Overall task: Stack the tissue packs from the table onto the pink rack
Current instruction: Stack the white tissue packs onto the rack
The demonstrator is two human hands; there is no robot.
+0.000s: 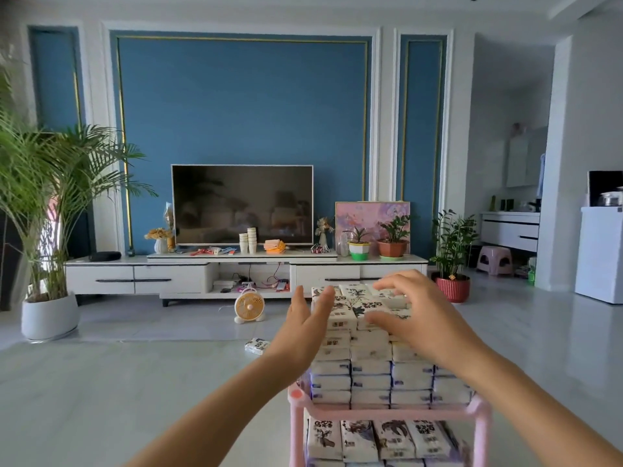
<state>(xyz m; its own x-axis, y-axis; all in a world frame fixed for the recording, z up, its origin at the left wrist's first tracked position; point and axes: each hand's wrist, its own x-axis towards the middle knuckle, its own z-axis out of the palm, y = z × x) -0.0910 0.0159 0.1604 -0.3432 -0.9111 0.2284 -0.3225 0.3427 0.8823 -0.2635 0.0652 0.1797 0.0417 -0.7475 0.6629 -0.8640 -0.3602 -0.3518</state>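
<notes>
Head view, single frame.

Pink rack (387, 413) stands on the pale floor (135, 382), low and right of centre; only its upper two shelves show.

Top shelf: tissue packs (371, 369) lie flat in side-by-side columns, many layers high, filling the shelf from left edge to right edge; the topmost packs show their printed faces upward.

Lower shelf: upright packs (357, 439) stand side by side along the front edge, printed faces forward.

Left hand (306, 318): fingers straight and close together, palm turned toward the left side of the stack's top layers; fingertips reach the upper left corner of the stack and appear to touch it; it holds nothing.

Right hand (414, 311): fingers spread and slightly bent over the top of the stack, toward the right edge; thumb stretched across the near face of the upper layers; far fingertips are blurred, so I cannot tell whether they press on the packs; nothing is pinched.

One loose pack (258, 345) lies on the floor, left of the rack and apart from it, just beyond the left wrist.

Background: small orange fan (249, 306) on the floor in front of a white TV cabinet (135, 274); dark television (242, 205) on the cabinet; potted palm (43, 183) at far left; pink stool (495, 259) at far right.
</notes>
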